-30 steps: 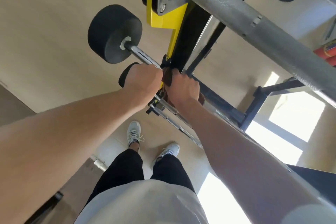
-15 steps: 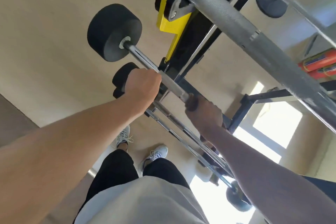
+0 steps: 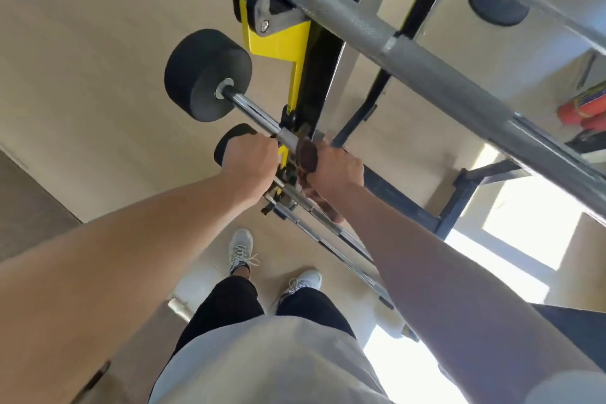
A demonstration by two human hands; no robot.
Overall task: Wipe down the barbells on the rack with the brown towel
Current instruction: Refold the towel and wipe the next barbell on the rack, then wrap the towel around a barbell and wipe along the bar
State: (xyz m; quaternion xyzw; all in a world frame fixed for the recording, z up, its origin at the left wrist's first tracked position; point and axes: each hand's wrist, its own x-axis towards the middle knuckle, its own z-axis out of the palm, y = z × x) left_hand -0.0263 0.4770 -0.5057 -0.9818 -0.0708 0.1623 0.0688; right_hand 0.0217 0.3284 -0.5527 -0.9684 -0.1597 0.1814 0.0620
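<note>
1. Here we grip a chrome barbell (image 3: 252,115) on the black-and-yellow rack (image 3: 295,75) with both hands, close together beside the rack's upright.
2. Our left hand (image 3: 252,161) is a closed fist around the bare shaft, fingers curled tight and pressed together.
3. Our right hand (image 3: 334,170) clamps the brown towel (image 3: 306,154) around the same shaft, fingers wrapped over the cloth; a tail of towel hangs below the wrist.
4. The two hands nearly touch, with the yellow bracket just behind them, so little bare shaft lies between them.
5. Toward the upper left, a short bare stretch runs to the black end weight (image 3: 206,75); open beige floor (image 3: 82,59) lies beyond it.
6. A thick knurled bar (image 3: 377,33) crosses above us, well apart from our hands.
7. More chrome bars (image 3: 328,233) sit on the rack just beneath our right wrist.
8. The rack holds each bar in its own cradle.
9. The gripped barbell's long axis runs diagonally, upper left to lower right, parallel to the other bars.
</note>
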